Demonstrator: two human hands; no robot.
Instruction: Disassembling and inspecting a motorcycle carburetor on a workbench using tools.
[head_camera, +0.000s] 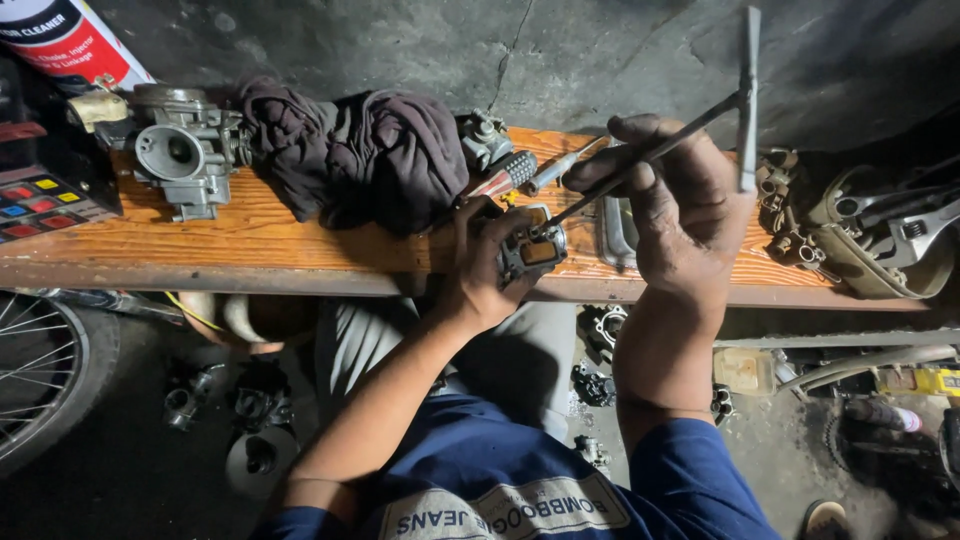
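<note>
Wooden counter (250, 235): left hand (480, 275) grips a carburetor (532, 250); right hand (680, 205), at 3 o'clock, holds a T-handle wrench (690, 125).

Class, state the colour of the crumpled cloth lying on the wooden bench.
The crumpled cloth is dark maroon-brown, seen best in the head view.

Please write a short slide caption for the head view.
Left hand steadies a small carburetor part while right hand works a T-handle tool into it.

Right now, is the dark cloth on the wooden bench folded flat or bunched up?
Bunched up: the dark cloth lies in a crumpled heap with deep creases.
</note>
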